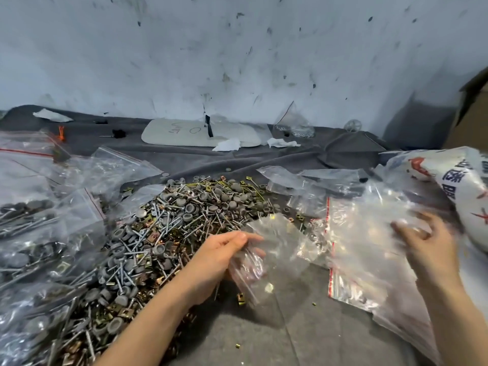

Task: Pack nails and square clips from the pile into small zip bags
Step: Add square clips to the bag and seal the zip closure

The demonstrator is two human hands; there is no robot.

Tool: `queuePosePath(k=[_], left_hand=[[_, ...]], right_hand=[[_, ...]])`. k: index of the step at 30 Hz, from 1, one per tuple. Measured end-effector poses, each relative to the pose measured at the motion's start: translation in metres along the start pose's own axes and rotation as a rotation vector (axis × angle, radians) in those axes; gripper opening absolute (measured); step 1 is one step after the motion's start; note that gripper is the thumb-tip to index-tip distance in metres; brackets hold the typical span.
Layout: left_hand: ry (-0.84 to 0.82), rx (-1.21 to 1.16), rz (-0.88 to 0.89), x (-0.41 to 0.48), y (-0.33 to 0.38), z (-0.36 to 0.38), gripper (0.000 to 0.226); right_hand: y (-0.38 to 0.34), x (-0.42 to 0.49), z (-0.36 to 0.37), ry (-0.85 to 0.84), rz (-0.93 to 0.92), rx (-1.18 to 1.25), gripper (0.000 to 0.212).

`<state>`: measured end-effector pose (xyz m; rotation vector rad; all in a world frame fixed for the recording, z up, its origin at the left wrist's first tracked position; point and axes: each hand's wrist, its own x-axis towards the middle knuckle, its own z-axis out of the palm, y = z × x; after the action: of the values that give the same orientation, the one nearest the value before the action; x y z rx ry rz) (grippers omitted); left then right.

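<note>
Head view: left hand (224,257), fingers in a pinch on a zip bag (274,249) by the pile (163,228); right hand (427,247) blurred, fingers seemingly spread.

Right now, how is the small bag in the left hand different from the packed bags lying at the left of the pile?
The small bag is pinched in the left hand; the packed bags lie on the grey cloth. The small bag looks flat and nearly empty; the packed bags bulge with nails and grey caps. The small bag is single; the packed bags are heaped together. Both are clear plastic.
</note>
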<state>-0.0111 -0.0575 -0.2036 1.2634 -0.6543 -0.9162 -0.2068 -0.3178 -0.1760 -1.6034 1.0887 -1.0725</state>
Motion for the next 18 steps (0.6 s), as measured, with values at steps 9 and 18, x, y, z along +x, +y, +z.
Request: queuePosePath(k=[9,18], left_hand=[[-0.208,0.106,-0.139,-0.008,0.001,0.007,0.023],[-0.159,0.083,-0.134,-0.005,-0.007,0.007,0.017]], right_hand=[[-0.016,-0.112,0.068,-0.166,-0.563,-0.203,0.058],[0.006,-0.146,0.096,-0.189,-0.364,-0.217,0.013]])
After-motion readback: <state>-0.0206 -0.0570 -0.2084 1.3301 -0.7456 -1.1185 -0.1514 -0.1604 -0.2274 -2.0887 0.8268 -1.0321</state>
